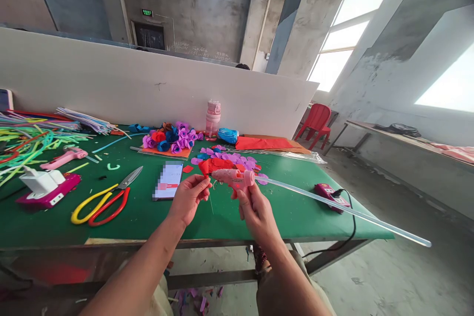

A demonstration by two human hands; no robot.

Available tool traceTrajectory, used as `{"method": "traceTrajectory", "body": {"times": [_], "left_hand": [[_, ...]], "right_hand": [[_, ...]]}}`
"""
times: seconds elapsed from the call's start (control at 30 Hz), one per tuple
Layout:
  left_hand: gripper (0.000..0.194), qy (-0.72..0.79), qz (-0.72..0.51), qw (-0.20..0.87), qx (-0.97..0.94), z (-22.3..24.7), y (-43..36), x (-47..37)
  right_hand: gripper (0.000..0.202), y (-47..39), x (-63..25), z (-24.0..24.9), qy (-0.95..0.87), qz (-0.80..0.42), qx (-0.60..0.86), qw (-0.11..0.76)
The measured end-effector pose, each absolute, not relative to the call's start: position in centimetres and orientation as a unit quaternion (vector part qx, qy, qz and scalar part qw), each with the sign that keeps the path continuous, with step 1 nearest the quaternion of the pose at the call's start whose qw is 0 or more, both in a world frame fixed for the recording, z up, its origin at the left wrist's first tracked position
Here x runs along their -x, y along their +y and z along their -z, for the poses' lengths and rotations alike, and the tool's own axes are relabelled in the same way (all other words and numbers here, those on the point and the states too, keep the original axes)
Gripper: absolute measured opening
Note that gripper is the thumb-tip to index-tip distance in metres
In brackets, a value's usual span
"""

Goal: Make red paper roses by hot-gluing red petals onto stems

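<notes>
In my right hand is a pink hot glue gun, gripped by its handle with the nozzle pointing left. A long clear glue stick runs out of its back toward the lower right. My left hand pinches a small red paper petal piece between thumb and fingers, right at the nozzle tip. Whether the tip touches the paper I cannot tell. Behind both hands lie loose purple petals and red petals. A thin glue strand hangs below the nozzle.
Yellow-and-red scissors and a phone lie at left. Finished paper flowers, a pink bottle and red paper stand farther back. A second glue gun and power strips are also on the green table.
</notes>
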State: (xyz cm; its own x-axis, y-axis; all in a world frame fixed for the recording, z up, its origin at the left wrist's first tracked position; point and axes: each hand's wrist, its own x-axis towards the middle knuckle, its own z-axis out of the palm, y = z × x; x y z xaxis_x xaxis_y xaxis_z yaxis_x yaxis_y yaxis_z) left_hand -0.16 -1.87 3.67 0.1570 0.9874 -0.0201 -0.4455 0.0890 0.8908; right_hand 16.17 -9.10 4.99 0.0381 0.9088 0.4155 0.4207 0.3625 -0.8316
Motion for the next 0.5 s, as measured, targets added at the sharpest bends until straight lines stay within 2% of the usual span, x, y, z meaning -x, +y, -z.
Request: {"method": "traceTrajectory", "body": {"times": [0.5], "left_hand": [[0.022,0.341,-0.551,0.653,-0.391,-3.6,-1.88,0.13]], "right_hand": [[0.023,-8.82,-16.02,-4.92,-0.641,-0.266,0.491,0.527]]}}
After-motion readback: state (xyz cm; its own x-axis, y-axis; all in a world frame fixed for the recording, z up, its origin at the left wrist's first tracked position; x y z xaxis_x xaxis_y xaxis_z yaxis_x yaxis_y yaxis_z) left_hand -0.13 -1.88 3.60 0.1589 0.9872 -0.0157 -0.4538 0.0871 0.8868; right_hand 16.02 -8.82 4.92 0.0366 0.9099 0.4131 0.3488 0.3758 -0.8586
